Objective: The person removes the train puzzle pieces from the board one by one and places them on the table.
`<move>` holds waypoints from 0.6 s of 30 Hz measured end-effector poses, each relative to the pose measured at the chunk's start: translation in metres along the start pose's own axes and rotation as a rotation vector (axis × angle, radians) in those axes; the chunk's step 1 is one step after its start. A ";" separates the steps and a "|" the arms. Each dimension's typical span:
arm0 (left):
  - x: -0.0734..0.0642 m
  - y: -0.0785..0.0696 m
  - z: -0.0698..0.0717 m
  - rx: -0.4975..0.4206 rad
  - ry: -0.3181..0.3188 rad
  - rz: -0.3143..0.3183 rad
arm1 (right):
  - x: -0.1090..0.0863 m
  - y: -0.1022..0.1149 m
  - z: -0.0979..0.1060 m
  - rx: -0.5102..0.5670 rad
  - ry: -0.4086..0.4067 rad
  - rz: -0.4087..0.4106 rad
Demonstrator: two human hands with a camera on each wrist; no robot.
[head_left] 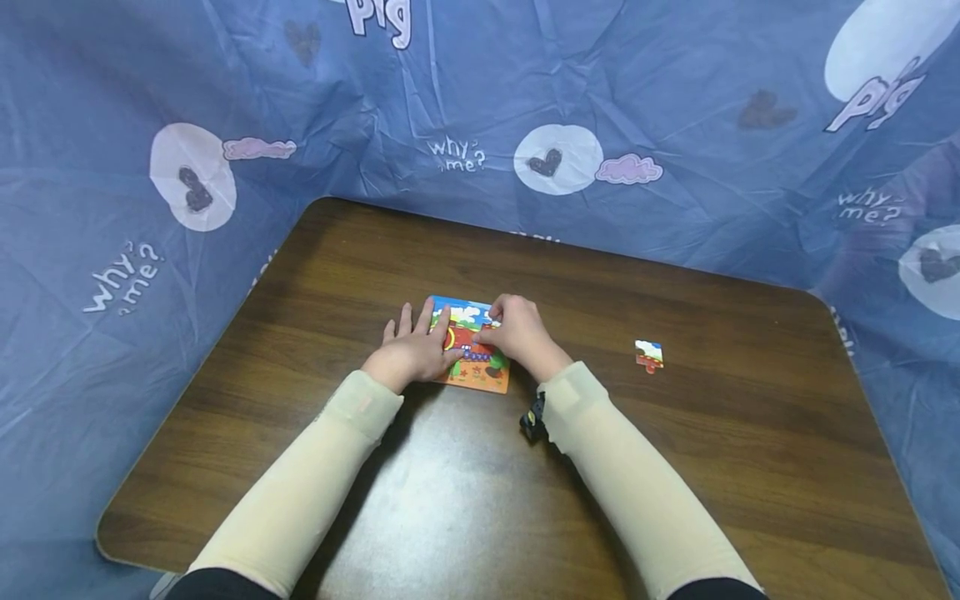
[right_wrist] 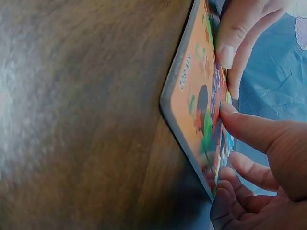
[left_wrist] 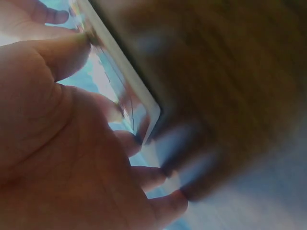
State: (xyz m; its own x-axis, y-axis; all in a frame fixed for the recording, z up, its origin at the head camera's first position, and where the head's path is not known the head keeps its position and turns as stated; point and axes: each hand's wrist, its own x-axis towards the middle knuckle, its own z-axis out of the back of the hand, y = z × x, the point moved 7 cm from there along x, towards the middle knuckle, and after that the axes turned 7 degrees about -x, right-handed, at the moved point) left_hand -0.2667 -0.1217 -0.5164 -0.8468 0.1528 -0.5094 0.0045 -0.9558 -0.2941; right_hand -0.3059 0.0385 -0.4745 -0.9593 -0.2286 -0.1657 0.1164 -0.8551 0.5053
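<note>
A colourful jigsaw puzzle board with an orange lower part and a blue-sky top lies on the wooden table. My left hand rests over its left side with fingers spread and straight; the left wrist view shows the fingertips at the board's edge and corner. At the upper right of the board, my right hand has its thumb and curled fingers around a puzzle piece, mostly hidden by the hand. In the right wrist view the thumb touches the picture, and the other fingers reach the board's edge.
One loose puzzle piece, with sky, green and red on it, lies on the table to the right of my right hand. A blue printed cloth hangs behind and beside the table. A dark band shows at my right wrist.
</note>
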 end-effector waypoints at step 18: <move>-0.002 0.000 0.002 -0.002 0.001 0.003 | 0.001 0.002 -0.001 0.080 -0.057 -0.056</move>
State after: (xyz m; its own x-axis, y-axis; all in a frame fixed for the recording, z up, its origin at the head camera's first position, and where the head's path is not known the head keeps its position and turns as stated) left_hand -0.2658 -0.1225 -0.5141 -0.8461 0.1501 -0.5115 0.0080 -0.9559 -0.2937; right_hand -0.3061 0.0363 -0.4747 -0.9770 -0.1529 -0.1483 0.0436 -0.8251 0.5633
